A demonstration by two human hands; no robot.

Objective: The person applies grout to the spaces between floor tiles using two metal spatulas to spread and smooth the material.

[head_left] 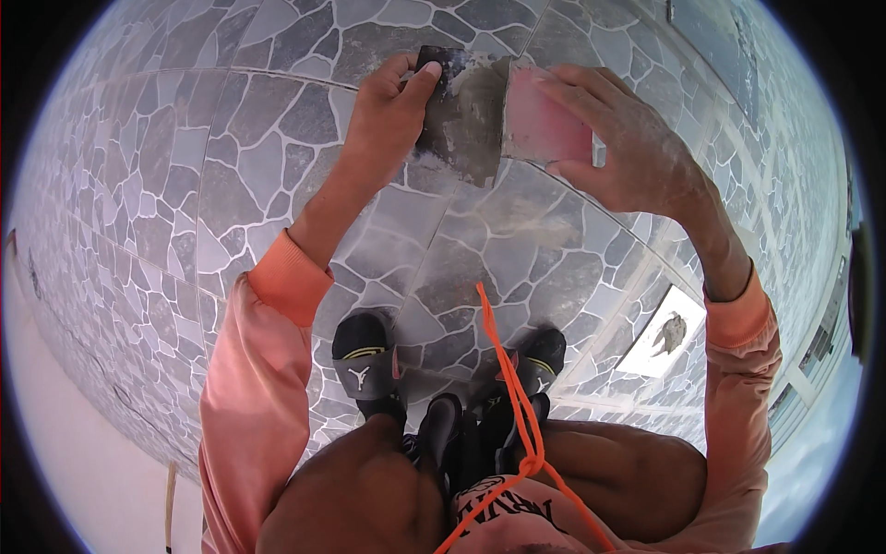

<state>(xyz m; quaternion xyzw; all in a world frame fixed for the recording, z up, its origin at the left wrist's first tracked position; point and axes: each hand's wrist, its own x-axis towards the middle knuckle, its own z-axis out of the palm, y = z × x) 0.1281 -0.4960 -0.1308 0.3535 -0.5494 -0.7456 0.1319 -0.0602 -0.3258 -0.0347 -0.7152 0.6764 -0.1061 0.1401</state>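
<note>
In my left hand is a thin dark rectangular blade, gripped at its upper left, with wet grey paste smeared across its right part. My right hand grips a pink square plate from the right, fingers over its top and thumb at its lower edge. The pink plate's left edge meets the paste side of the dark blade. Both are held above the grey stone-patterned floor.
My feet in dark slides are below, with orange cords dangling between them. A white square with a grey lump lies right of my right foot. A dark panel lies at upper right; a stick at lower left beside a pale surface.
</note>
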